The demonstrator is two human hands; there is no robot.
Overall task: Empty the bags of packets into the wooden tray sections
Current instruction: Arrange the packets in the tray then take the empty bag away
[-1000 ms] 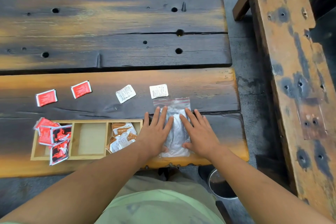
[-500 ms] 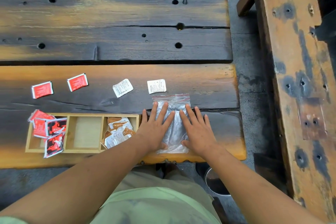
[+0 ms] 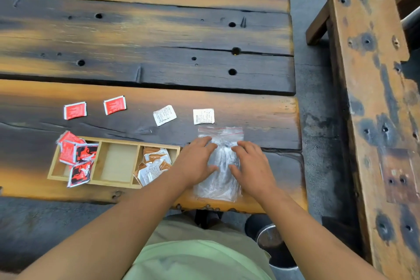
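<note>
Bag under L hand & R hand, beside tray.

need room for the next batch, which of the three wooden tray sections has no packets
The middle section of the light wooden tray: bare wood shows, while the left holds red packets and the right orange-and-white packets.

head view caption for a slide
Left hand and right hand rest on a clear bag beside the partly filled wooden tray.
</note>
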